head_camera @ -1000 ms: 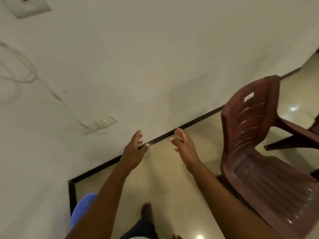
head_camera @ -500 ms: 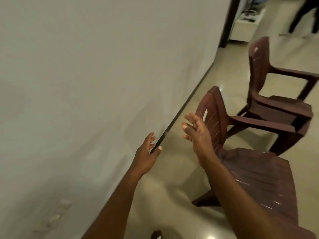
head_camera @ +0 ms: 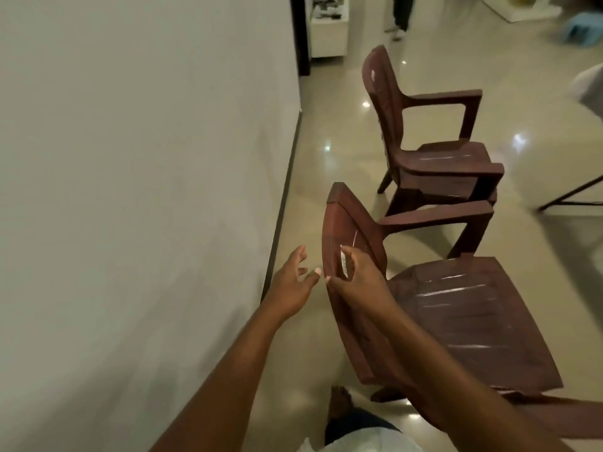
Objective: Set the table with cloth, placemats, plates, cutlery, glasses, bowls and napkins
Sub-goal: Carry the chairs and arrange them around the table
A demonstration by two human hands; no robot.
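While a strip of bare floor runs between the wall and the near brown chair, the left hand hangs over it with fingers loosely spread, holding nothing. The right hand, fingers relaxed, is at the chair's backrest; contact is unclear. Since half a second ago both hands are nearer the backrest; no table-setting item shows.

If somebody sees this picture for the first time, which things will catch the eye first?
First, the two bare hands, the left hand and the right hand, both open, reaching forward in the middle. Next, the near brown plastic chair just right of them, with a second brown chair behind it along the pale wall.
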